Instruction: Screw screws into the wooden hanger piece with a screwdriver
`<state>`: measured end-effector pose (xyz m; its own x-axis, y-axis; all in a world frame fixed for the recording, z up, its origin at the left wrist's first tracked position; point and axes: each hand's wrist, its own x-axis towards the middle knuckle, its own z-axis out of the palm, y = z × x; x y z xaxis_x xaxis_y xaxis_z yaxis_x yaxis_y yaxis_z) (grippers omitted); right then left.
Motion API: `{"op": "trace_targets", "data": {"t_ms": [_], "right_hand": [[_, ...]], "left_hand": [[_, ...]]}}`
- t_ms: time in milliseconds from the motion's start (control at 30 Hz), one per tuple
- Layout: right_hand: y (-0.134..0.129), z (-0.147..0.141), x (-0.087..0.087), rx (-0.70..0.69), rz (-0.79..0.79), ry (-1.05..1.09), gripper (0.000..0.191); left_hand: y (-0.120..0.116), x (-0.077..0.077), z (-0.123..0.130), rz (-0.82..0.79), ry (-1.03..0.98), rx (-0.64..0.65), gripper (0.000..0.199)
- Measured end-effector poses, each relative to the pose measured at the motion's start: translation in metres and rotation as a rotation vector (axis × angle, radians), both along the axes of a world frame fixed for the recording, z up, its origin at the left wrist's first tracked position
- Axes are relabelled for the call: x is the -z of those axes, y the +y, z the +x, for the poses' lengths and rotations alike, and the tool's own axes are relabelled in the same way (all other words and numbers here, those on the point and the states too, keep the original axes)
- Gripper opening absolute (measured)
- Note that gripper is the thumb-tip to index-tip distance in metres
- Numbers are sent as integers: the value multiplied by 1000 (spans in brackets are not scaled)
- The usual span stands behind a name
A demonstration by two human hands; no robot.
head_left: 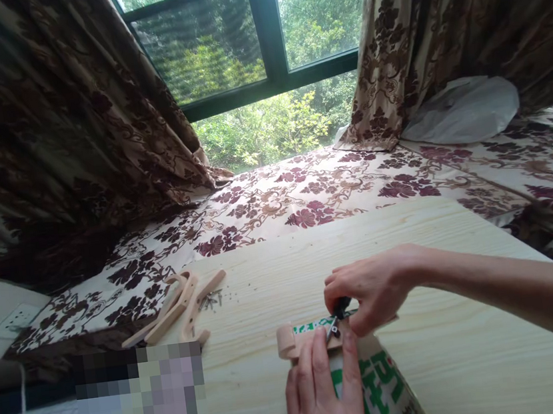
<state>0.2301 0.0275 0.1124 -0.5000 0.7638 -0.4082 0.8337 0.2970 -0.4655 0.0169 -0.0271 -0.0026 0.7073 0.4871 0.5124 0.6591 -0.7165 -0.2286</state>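
Observation:
My right hand (pixel 368 293) is closed around the black handle (pixel 342 306) of a small tool with a metal shaft (pixel 332 328). The shaft slants down to a pale wooden piece with a rounded end (pixel 287 341); its tip is hard to make out. My left hand (pixel 323 386) lies over the wooden piece, fingers stretched and spread, pressing beside the shaft. Beneath is a pack with green printed characters (pixel 382 389), partly covered by this hand. Several curved wooden parts (pixel 173 313) and a small pile of screws (pixel 211 300) lie at the left.
Everything rests on a light wooden tabletop (pixel 432 241). Behind it is a flower-patterned cloth (pixel 300 197) below a window (pixel 274 46) with curtains (pixel 140 82). A white plastic bag (pixel 466 110) lies at the back right. A wall socket (pixel 17 321) shows at the left.

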Motion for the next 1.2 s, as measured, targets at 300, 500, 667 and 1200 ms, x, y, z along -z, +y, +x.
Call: {"op": "trace_targets", "data": {"t_ms": [300,500,667,1200], "right_hand": [[-23,-14,7,-97,241,-248,35],[-32,-12,21,-154,430,-222,34],[-34,-9,27,-67,452,-179,33],[-33,-5,33,-62,471,-148,33]], "left_hand": [[2,5,0,-26,-59,14,79],[3,9,-2,-26,-64,34,78],[4,8,-3,-23,-62,56,78],[3,8,-2,-40,-116,82,73]]}}
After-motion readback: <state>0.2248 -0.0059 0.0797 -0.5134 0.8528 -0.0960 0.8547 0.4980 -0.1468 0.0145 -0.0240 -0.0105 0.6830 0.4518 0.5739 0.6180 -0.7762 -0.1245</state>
